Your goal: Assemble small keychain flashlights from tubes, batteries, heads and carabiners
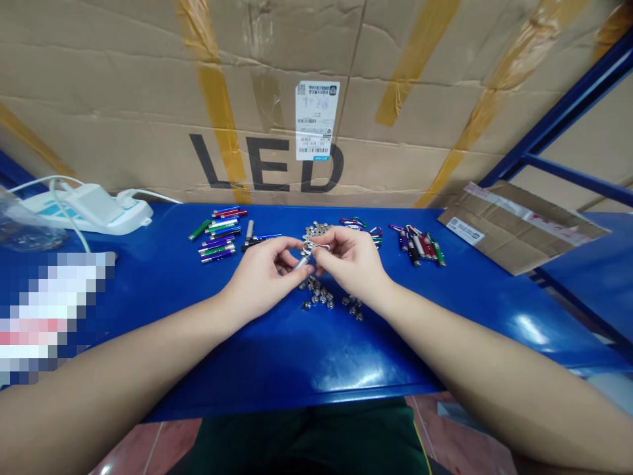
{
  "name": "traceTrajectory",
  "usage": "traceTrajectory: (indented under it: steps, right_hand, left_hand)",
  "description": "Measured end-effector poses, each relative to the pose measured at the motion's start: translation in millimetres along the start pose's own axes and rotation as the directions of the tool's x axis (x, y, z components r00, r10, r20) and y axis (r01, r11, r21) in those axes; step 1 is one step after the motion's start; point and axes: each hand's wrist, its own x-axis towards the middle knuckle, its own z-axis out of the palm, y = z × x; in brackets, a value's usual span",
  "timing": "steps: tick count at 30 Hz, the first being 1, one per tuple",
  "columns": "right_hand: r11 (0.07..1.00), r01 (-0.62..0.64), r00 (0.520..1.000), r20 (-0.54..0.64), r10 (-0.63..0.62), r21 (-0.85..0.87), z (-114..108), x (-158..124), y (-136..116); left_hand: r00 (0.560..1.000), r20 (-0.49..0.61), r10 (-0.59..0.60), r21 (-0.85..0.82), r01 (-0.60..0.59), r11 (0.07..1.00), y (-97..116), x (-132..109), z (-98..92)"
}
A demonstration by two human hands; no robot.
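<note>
Above the middle of the blue table, my left hand (257,276) pinches a small silver flashlight tube (301,263) between thumb and fingers. Close against it, my right hand (360,262) grips a silver carabiner clip (321,247), which meets the tube's upper end. Whether the two are joined is too small to tell. Small silver metal caps (321,293) lie scattered below my hands, and more metal caps (316,229) are piled behind them. Colored flashlight tubes (220,231) lie left of my left hand. Beyond my right hand are colored carabiner clips (353,222), partly hidden by it.
Flashlights with clips (420,245) lie grouped at the right, near a cardboard box (519,224). A white power strip (113,210) with cables sits at the left. A large carton (148,119) marked LED stands behind the blue table (297,356). A pixelated area covers the left edge.
</note>
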Motion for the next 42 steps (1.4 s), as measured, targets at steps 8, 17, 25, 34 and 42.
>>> traceTrajectory:
  steps: [8,17,25,34,42]
  right_hand:
    - [0.985,-0.071,0.997,0.017,0.069,0.158,3,0,-6]
    - [0.968,-0.117,0.993,0.042,0.11,0.222,2,0,1]
    - [0.995,0.02,0.999,0.032,-0.023,0.093,-23,5,-11]
    - [0.995,0.103,0.984,0.146,-0.101,-0.007,-52,4,-28]
    - [0.918,-0.006,0.895,-0.411,-0.172,-0.397,-139,42,-11]
  left_hand:
    - [0.997,-0.075,0.034,-0.007,-0.035,0.999,-2,-1,3.3]
    - [0.969,-0.172,0.179,0.163,-0.152,0.975,0,2,-1.7]
    - [0.94,-0.008,0.34,0.239,-0.328,0.914,4,4,-16.2]
    - [0.942,0.135,0.306,0.082,-0.319,0.944,-2,1,-18.5]
    - [0.915,0.175,0.364,0.205,-0.396,0.895,-2,4,-23.9]
